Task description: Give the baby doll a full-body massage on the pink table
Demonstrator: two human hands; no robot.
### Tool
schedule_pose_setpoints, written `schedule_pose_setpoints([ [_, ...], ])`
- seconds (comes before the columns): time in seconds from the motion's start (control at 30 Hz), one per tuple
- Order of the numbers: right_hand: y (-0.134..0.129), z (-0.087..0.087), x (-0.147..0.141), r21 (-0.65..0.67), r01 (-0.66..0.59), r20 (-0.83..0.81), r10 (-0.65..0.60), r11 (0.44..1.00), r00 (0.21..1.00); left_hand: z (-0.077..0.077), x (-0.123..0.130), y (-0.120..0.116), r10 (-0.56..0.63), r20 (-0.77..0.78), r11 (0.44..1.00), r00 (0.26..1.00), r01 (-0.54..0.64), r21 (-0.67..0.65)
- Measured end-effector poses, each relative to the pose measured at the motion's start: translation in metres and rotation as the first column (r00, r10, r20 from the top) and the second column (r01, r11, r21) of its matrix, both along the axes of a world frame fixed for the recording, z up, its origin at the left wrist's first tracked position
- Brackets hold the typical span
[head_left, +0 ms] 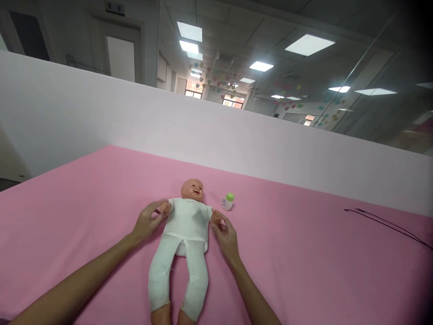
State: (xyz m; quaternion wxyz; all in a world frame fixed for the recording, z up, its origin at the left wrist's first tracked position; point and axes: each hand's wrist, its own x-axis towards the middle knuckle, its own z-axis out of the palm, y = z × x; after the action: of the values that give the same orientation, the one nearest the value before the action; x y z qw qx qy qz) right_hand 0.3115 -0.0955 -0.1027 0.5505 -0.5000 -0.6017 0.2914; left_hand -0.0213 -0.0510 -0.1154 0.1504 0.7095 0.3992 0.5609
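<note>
A baby doll (187,219) with a bald head and a white cloth body lies on its back on the pink table cover (287,257). My left hand (150,219) is closed around the doll's hand on the left side of the picture. On the other side, my right hand (225,232) pinches the doll's other hand between thumb and fingers. Both doll arms are bent close to its shoulders. A small white bottle with a green cap (228,201) stands just right of the doll's head, apart from my hands.
Thin black cables (389,224) lie at the right side of the table. A low white wall (237,140) borders the back, with glass above it at the right. A door (121,58) shows beyond at the upper left.
</note>
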Motion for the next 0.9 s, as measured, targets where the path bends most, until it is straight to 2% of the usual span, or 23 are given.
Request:
schedule_pose_setpoints([
  [0.07,0.005,0.004,0.008,-0.116,0.116,-0.232,-0.141,0.986,0.962,0.003,-0.006,0.004,0.173,0.222,0.973,0.960,-0.132,-0.189],
  [0.13,0.011,0.006,0.022,-0.207,0.183,-0.403,-0.254,0.961,0.879,0.006,-0.016,0.011,0.312,0.320,0.923,0.895,-0.205,-0.326],
  [0.2,0.018,0.004,0.036,-0.275,0.215,-0.522,-0.333,0.937,0.785,0.007,-0.028,0.018,0.403,0.282,0.869,0.870,-0.268,-0.416],
  [0.27,0.022,0.000,0.048,-0.327,0.229,-0.557,-0.383,0.917,0.737,0.006,-0.040,0.024,0.439,0.126,0.832,0.890,-0.349,-0.432],
  [0.33,0.025,-0.005,0.056,-0.333,0.251,-0.498,-0.396,0.909,0.771,0.003,-0.048,0.028,0.453,-0.111,0.801,0.885,-0.458,-0.385],
  [0.37,0.025,-0.007,0.058,-0.320,0.267,-0.437,-0.392,0.909,0.809,0.001,-0.050,0.029,0.464,-0.240,0.779,0.853,-0.522,-0.349],
  [0.43,0.024,-0.009,0.062,-0.301,0.325,-0.267,-0.406,0.897,0.874,-0.002,-0.053,0.030,0.494,-0.455,0.717,0.741,-0.643,-0.270],
  [0.5,0.023,-0.011,0.065,-0.295,0.406,-0.068,-0.443,0.865,0.894,-0.004,-0.053,0.029,0.517,-0.574,0.663,0.635,-0.721,-0.201],
  [0.57,0.022,-0.012,0.069,-0.226,0.468,0.118,-0.453,0.854,0.884,-0.007,-0.052,0.030,0.527,-0.618,0.640,0.583,-0.751,-0.163],
  [0.67,0.023,-0.014,0.071,-0.034,0.477,0.301,-0.446,0.878,0.843,-0.013,-0.054,0.032,0.544,-0.610,0.645,0.575,-0.752,-0.133],
  [0.73,0.022,-0.015,0.069,0.036,0.503,0.353,-0.482,0.864,0.802,-0.014,-0.056,0.033,0.560,-0.558,0.679,0.613,-0.725,-0.116],
  [0.83,0.016,-0.012,0.063,0.065,0.569,0.370,-0.550,0.820,0.749,-0.006,-0.050,0.026,0.544,-0.393,0.801,0.742,-0.598,-0.019],
  [0.9,0.013,-0.008,0.058,0.086,0.560,0.354,-0.551,0.824,0.756,0.009,-0.032,0.014,0.452,-0.252,0.890,0.856,-0.451,0.064],
])
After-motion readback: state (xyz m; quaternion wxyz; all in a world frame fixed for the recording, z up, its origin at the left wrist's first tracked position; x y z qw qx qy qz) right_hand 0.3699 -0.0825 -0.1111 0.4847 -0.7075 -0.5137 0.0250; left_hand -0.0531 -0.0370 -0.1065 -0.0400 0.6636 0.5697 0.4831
